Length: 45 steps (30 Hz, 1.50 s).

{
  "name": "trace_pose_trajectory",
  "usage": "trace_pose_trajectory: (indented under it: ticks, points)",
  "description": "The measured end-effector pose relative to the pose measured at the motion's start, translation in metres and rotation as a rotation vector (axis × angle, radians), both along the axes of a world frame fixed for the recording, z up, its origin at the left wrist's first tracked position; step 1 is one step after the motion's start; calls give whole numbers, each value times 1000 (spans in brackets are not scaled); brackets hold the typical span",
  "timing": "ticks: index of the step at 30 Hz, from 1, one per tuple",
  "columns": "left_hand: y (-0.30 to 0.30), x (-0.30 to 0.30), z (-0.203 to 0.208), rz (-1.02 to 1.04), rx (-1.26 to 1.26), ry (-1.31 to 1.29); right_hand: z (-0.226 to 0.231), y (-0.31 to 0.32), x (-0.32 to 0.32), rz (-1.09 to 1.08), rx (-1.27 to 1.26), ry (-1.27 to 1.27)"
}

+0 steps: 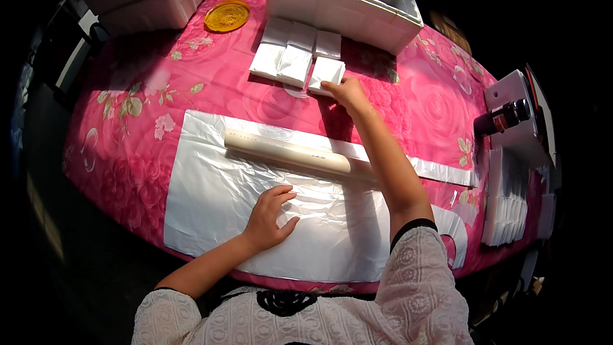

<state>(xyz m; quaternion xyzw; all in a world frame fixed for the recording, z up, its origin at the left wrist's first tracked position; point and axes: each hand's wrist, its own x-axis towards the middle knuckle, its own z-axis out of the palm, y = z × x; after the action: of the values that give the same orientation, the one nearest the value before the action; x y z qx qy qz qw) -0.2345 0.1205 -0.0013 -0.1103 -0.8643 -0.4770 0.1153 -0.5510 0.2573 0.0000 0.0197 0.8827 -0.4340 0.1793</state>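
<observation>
At the far side of the table, my right hand (pixel 350 94) has its thumb and fingers closed on the near right corner of a folded white plastic packet (pixel 326 69). That packet belongs to a group of several similar folded packets (pixel 281 51) laid in short rows. My left hand (pixel 265 222) rests on a wrinkled, shiny white plastic sheet (pixel 201 198), holding nothing, its fingers curved and apart. Across the sheet lies a long cream-coloured tube (pixel 287 152); my right forearm hides its right end.
A white foam box (pixel 338 16) with items inside stands behind the packets. More foam boxes (pixel 153 9) and a round yellow lid-like disc (pixel 227 16) are at the far left. A dark bottle (pixel 502 117) and stacked white plastic (pixel 506 201) sit at the right on the pink floral tablecloth (pixel 140 172).
</observation>
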Motion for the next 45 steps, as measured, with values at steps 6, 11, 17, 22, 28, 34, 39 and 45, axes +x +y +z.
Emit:
trace_pose_trajectory:
  ticks: [6, 11, 17, 22, 28, 34, 39, 45]
  points:
    - [-3, 4, -2, 25, 12, -3, 15, -18, 43, 197, 376, 443]
    - [-2, 1, -1, -11, 20, 17, -8, -21, 32, 64, 254, 583]
    - [-2, 3, -3, 1, -8, 39, 3, -38, 35, 8, 366, 512]
    - [-1, 3, -3, 3, -19, 52, 8, -24, 49, 135, 328, 546]
    - [1, 6, -5, 27, -69, 96, 18, 52, 156, 505, 179, 664]
    - [9, 13, -10, -40, -170, 99, 34, 112, 265, 467, 377, 638]
    - [39, 35, 1, -107, -243, 2, 35, 115, 349, 358, 107, 296]
    - [65, 40, 2, -130, -328, -27, -2, 155, 287, 363, 227, 695]
